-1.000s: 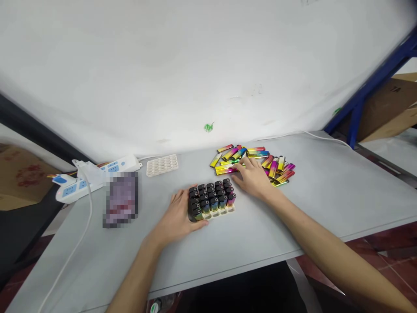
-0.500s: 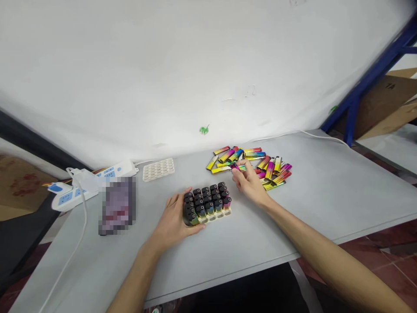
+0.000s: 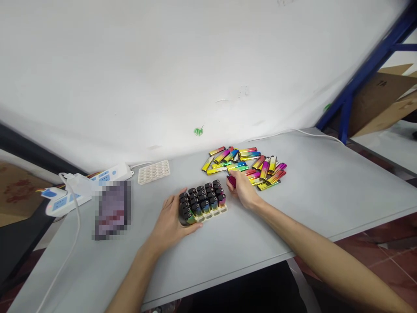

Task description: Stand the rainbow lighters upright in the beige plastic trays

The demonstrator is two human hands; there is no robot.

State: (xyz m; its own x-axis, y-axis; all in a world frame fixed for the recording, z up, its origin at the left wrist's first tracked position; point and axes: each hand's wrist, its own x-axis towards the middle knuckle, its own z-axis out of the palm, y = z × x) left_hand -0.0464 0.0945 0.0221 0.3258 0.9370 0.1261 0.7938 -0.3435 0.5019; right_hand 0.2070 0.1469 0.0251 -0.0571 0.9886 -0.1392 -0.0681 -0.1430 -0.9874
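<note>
A cream tray (image 3: 211, 215) stands on the table, filled with several upright lighters (image 3: 205, 204) with black tops. Its front row shows bare oval slots. My left hand (image 3: 171, 219) grips the tray's left end, thumb along the front and fingers behind. Just right of the tray, my right hand (image 3: 243, 187) is closed around a dark magenta lighter (image 3: 231, 180), its dark end pointing up and left. Most of that lighter is hidden by the fingers. Behind my right hand lies a loose pile of shiny rainbow-coloured lighters (image 3: 249, 153).
A second cream tray (image 3: 154, 172) with bare slots lies near the wall. To the left are a white power strip (image 3: 107, 176) with a cable and a blurred-out dark item (image 3: 113, 208). A blue metal frame (image 3: 347, 113) and cardboard boxes (image 3: 374, 100) are at the right.
My right hand has come away from the pile toward the tray, carrying the magenta lighter. My left hand stays on the tray. The whole view has shifted slightly.
</note>
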